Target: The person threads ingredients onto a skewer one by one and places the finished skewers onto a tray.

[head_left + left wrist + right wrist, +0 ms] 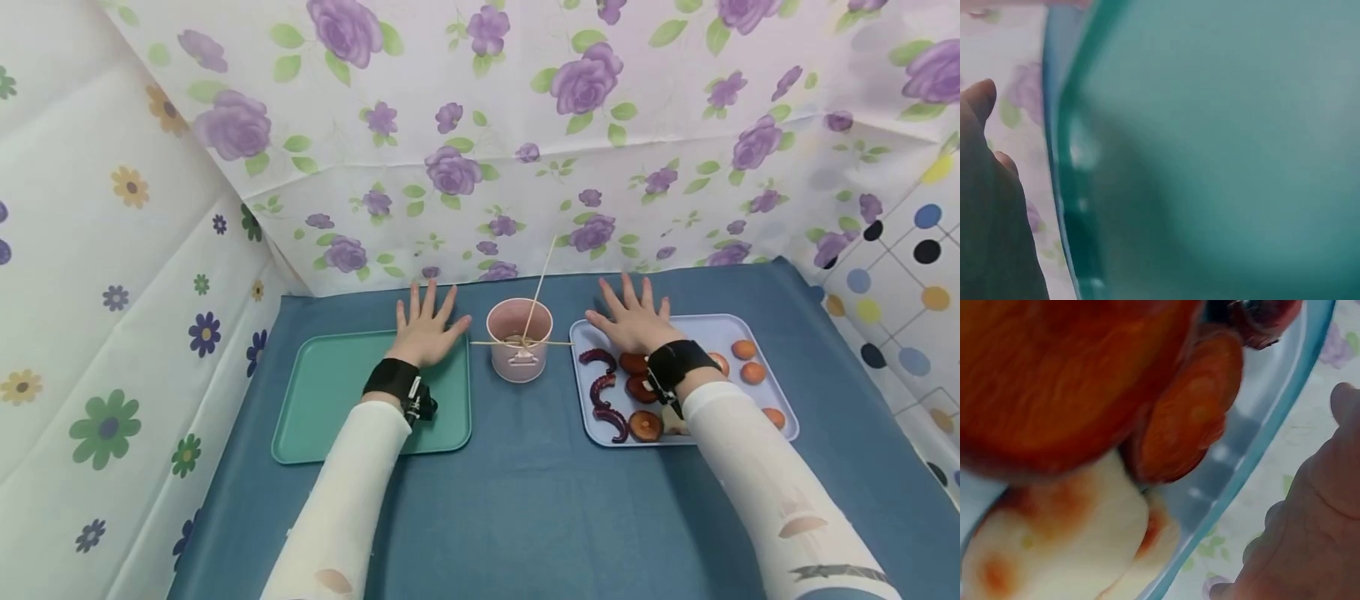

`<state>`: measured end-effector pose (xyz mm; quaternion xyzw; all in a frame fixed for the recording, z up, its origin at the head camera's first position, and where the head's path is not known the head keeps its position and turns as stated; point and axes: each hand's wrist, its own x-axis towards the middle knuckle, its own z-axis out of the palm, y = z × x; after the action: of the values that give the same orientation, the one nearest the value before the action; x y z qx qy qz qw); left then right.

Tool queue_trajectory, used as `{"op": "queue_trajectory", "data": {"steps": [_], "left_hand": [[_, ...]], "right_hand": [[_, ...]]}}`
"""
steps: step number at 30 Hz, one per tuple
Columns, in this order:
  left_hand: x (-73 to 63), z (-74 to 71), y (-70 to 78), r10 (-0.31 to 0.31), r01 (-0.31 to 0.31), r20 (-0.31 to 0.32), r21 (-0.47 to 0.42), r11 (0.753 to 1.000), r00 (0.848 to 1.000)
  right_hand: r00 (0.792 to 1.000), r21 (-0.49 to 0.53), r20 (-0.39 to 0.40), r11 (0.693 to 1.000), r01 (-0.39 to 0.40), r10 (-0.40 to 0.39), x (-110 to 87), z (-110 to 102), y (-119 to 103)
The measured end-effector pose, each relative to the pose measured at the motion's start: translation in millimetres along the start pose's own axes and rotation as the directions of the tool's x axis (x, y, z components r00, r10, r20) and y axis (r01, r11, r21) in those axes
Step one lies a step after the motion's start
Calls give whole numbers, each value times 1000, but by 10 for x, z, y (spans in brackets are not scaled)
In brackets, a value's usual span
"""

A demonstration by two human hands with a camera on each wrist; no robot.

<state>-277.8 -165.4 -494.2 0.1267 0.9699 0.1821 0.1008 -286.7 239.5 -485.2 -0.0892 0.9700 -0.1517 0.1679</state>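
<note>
My left hand [425,335] is spread with straight fingers over the back right corner of a green tray [315,400], holding nothing. Over the back edge of a pale blue tray [727,327] my right hand [634,323] is spread the same way, also holding nothing. On that tray lie dark purple tentacle pieces [600,387], brown mushroom-like rounds [645,426], pale browned pieces [672,421] partly under the wrist, and several small orange balls [752,372]. In the right wrist view, a glossy brown round [1066,381] and a cream piece with browned spots [1060,531] appear close up.
Between the trays stands a pink bucket [519,367] with thin wooden sticks [537,292]; one leans up out of it and others reach sideways across its rim. A blue cloth [525,500] covers the table. Flowered sheets [450,125] hang behind and at the sides.
</note>
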Motion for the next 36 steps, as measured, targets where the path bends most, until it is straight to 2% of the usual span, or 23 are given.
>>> {"op": "queue_trajectory", "data": {"steps": [5,12,17,21,27,30,32,35,36], "left_hand": [[-6,30,56,55,-66,-77,-146,987,996],[-164,5,261,80,-121,-177,-240,963,981],[-248,46,378,78,-159,-244,-332,930,967],[-310,56,486,51,-181,-301,-423,888,952],[-338,77,630,26,-209,-358,-484,850,933],[-357,105,692,17,-220,-373,-511,831,928],[-373,135,724,5,-236,-395,-539,809,919],[-388,200,756,-20,-272,-449,-577,770,893],[-396,227,764,-31,-278,-461,-586,761,887]], "right_hand": [[998,98,-50,994,46,-41,18,-7,16],[992,203,-104,975,95,-74,-107,-144,-94],[987,345,-111,927,144,-112,-269,-249,-226],[984,436,-127,884,169,-125,-397,-312,-350],[968,496,-239,847,193,-80,-507,-275,-513],[958,544,-282,815,201,-49,-559,-218,-588],[951,584,-308,783,212,-27,-594,-168,-636],[936,663,-351,710,240,11,-632,-74,-696],[933,692,-359,676,252,20,-642,-40,-711]]}}
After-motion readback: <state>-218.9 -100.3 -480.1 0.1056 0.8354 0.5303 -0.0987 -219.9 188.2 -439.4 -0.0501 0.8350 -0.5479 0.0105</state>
